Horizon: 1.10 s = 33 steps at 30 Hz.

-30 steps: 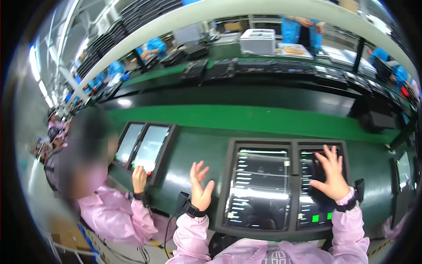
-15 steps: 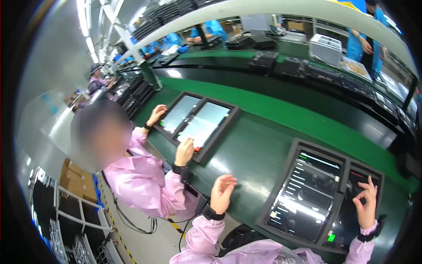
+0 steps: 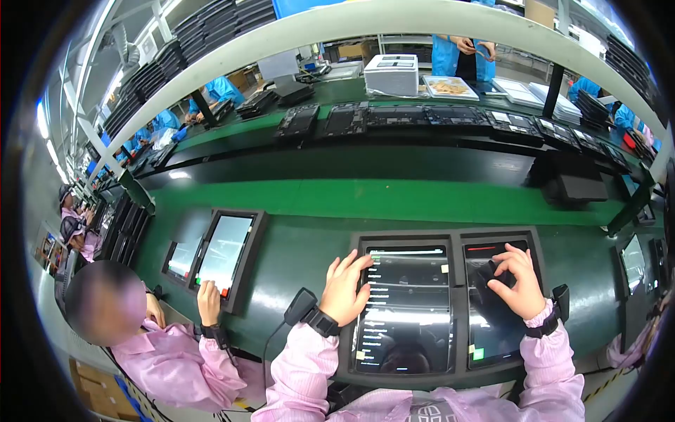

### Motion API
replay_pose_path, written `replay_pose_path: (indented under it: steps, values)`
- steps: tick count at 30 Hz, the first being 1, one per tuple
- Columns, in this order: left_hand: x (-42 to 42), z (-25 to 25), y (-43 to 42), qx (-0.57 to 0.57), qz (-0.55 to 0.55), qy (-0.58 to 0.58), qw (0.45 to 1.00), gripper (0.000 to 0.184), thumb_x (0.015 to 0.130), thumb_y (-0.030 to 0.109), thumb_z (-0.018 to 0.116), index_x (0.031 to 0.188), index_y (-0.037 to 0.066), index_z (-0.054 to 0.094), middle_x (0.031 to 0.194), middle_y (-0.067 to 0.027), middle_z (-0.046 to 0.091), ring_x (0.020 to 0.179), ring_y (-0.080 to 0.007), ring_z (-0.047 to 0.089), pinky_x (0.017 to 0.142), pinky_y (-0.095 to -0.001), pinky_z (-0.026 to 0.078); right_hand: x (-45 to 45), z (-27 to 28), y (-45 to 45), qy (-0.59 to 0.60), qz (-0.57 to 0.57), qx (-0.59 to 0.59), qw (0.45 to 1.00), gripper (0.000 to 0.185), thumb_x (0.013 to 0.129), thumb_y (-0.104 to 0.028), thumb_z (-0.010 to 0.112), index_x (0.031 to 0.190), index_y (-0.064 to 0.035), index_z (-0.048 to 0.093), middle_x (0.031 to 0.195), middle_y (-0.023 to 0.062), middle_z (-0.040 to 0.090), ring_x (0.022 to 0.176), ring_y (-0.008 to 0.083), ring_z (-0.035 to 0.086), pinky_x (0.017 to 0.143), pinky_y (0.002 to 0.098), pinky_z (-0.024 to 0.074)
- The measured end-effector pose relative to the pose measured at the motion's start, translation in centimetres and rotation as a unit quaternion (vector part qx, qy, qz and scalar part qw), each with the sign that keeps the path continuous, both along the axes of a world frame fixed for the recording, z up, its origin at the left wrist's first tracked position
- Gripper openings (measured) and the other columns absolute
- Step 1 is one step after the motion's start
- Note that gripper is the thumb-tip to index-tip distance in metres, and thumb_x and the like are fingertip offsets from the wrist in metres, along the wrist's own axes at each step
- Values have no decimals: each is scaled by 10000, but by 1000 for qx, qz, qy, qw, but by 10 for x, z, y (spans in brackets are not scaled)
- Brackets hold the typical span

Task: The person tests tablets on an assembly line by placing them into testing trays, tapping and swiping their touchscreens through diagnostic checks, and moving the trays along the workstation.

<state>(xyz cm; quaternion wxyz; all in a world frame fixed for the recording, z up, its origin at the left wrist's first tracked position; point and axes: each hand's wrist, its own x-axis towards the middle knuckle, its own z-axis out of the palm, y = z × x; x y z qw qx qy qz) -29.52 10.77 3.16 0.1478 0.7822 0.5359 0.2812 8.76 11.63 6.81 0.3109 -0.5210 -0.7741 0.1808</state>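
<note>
A dark tray [image 3: 457, 302] lies in front of me, with a tablet in each of its two compartments. The left tablet [image 3: 408, 309] shows lines of white text on a black screen. On the right tablet [image 3: 485, 327] the screen is mostly black, with a red line at the top and a green square near the bottom. My left hand [image 3: 343, 290], fingers spread, is over the left rim of the tray and the left tablet's edge. Above the right tablet hovers my right hand [image 3: 519, 280], its thumb and bent fingers apart and nothing between them. Whether fingertips touch glass, I cannot tell.
To the left, a co-worker's hand [image 3: 209, 302] is at another tray [image 3: 246, 274] with two lit tablets. A row of opened devices [image 3: 397, 116] lines the conveyor beyond the green strip [image 3: 337, 200]. A black box [image 3: 573, 179] stands at the back right.
The view has swung right, bringing my tray to the centre. My left hand has come from beside the tray to the left tablet's edge. My right hand stays over the right tablet.
</note>
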Motion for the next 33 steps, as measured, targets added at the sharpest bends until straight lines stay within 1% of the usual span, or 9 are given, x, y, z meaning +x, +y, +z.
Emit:
replay_pose_path:
  steps: [6, 9, 12, 13, 15, 18, 25, 29, 33]
  values:
    - [3, 2, -2, 0, 10, -5, 1000, 618, 804, 43, 562, 1398, 44, 392, 1314, -95, 593, 1412, -353, 344, 1157, -560, 182, 2, 4, -3, -8, 19, -6, 1000, 273, 746, -211, 795, 882, -106, 583, 1193, 72, 613, 1341, 368, 422, 1146, 630, 107]
    - [-5, -24, -9, -45, 0, -237, 971, 778, 776, 10, 585, 1485, 41, 266, 1406, -151, 478, 1413, -328, 329, 1177, -456, 188, 5, 7, -4, 8, 29, -13, 999, 291, 753, -215, 792, 920, -104, 581, 1187, 76, 614, 1348, 371, 414, 1147, 625, 120]
    - [-5, -35, -31, -54, -36, -355, 933, 869, 760, -14, 594, 1515, 17, 164, 1476, -198, 363, 1430, -308, 281, 1190, -404, 147, 7, 7, -5, -33, 100, -29, 994, 519, 710, -363, 822, 1090, -108, 577, 1280, 128, 549, 1374, 402, 364, 1128, 661, 127]
    - [-8, -36, -39, -76, -48, -357, 930, 935, 749, -11, 622, 1525, 9, 100, 1502, -212, 301, 1443, -302, 241, 1196, -413, 105, 5, 11, -6, -72, 135, -32, 988, 631, 686, -424, 833, 1165, -111, 568, 1334, 154, 509, 1391, 419, 331, 1120, 678, 122]
    - [-9, -35, -59, -82, -47, -326, 941, 964, 745, 8, 655, 1529, 9, 94, 1500, -211, 310, 1436, -318, 252, 1192, -423, 110, 4, 11, -12, -153, 192, -77, 966, 1017, 628, -541, 841, 1444, -138, 388, 1530, 251, 261, 1450, 503, 109, 1097, 726, 78]
    - [-15, -27, -79, -110, -58, -233, 965, 1060, 721, 79, 733, 1531, -8, 56, 1510, -236, 290, 1443, -351, 222, 1186, -440, 136, -1, 14, -19, -208, 250, -112, 939, 1184, 581, -547, 862, 1528, -164, 264, 1569, 262, 166, 1451, 527, 31, 1087, 741, 63]
    - [-19, -6, -90, -148, -101, -73, 981, 1154, 706, 190, 791, 1523, -44, 10, 1554, -271, 168, 1481, -430, 63, 1198, -469, 120, -5, 15, -27, -251, 283, -118, 918, 1269, 530, -496, 898, 1548, -177, 210, 1591, 257, 98, 1451, 532, 6, 1084, 745, 49]
    - [-16, 3, -90, -168, -99, -56, 979, 1163, 702, 215, 801, 1520, -52, 18, 1557, -271, 153, 1476, -444, 60, 1196, -474, 124, -7, 13, -28, -282, 279, -110, 912, 1276, 534, -525, 887, 1551, -175, 200, 1591, 259, 95, 1450, 534, 15, 1084, 744, 50]
    - [-19, -5, -86, -160, -92, -79, 980, 1151, 697, 197, 809, 1526, -34, 46, 1543, -267, 187, 1475, -425, 87, 1189, -465, 155, 1, 11, -21, -212, 247, -102, 940, 1221, 589, -619, 827, 1540, -147, 225, 1582, 268, 122, 1447, 539, 28, 1084, 742, 51]
